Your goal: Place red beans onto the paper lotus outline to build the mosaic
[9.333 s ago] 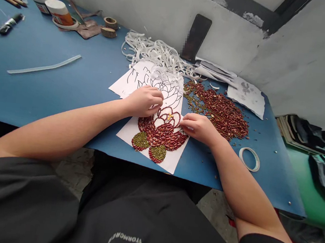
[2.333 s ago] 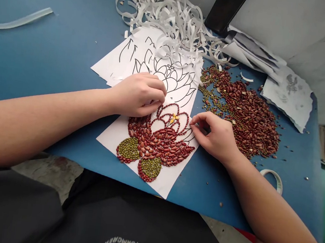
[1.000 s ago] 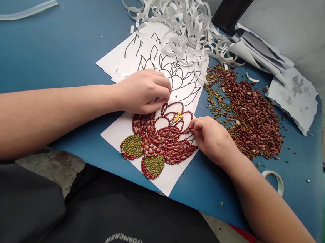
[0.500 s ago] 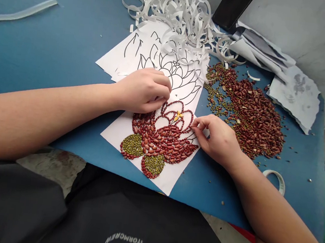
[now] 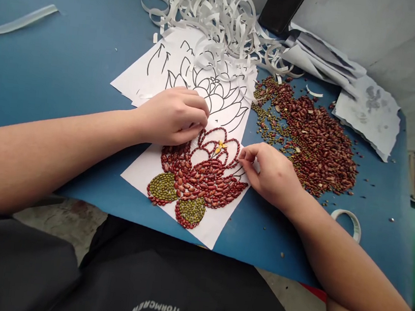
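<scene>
A lotus flower made of red beans [image 5: 205, 175] covers much of a white sheet [image 5: 218, 226], with green mung beans [image 5: 163, 187] filling two rounded leaf shapes. Yellow pieces [image 5: 220, 147] mark the flower's middle. At the right petal's edge, the thumb and index finger of my right hand [image 5: 270, 174] are pinched together; anything between them is too small to make out. My left hand [image 5: 174, 115] rests at the flower's upper left, fingers curled inward, and its fingertips are partly hidden. Under it lies a second sheet with a printed lotus outline [image 5: 214, 89].
A loose heap of red and green beans [image 5: 320, 142] spreads to the right. Behind lie curled white paper strips [image 5: 207, 12], a dark phone-like object [image 5: 282, 7] and crumpled papers [image 5: 368, 110]. A tape roll [image 5: 359, 231] sits near the right forearm; a clear strip [image 5: 21, 22] lies far left.
The whole view has shifted, so everything appears slightly further left. Both hands keep nearly the same places on the sheets, and their grips look unchanged.
</scene>
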The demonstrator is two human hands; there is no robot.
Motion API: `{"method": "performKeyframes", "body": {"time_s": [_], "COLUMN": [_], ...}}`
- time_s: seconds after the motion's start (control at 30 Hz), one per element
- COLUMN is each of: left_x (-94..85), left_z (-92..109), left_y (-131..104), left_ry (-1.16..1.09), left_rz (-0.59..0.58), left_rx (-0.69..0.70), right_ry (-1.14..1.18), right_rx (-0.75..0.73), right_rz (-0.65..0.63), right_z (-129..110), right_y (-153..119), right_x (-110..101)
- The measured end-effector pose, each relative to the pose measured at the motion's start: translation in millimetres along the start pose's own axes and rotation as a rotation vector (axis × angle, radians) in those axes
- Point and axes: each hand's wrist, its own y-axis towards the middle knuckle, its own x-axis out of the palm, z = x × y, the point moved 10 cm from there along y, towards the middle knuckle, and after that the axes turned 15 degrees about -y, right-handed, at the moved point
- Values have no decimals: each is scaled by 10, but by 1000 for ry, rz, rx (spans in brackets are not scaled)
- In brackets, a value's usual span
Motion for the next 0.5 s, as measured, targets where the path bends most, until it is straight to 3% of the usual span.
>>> {"method": "performKeyframes", "body": {"time_s": [0.07, 0.17, 0.3, 0.4, 0.5], "left_x": [-12, -18, -14, -11, -5], "left_z": [3, -12, -36, -48, -57], "left_y": [1, 4, 8, 8, 5], "left_ry": [-12, -25, -18, -31, -24], "left_rz": [1, -4, -12, -14, -20], "left_rx": [3, -10, -34, -48, -59], "right_ry": [-44, -159, -223, -188, -199], "right_rx": [62, 215, 355, 358, 349], "right_rz": [8, -18, -189, -291, -294], "right_z": [188, 681, 1314, 1487, 1498], "right_y": [24, 21, -86, -155, -166], "right_x": [-141, -383, -436, -317, -243]}}
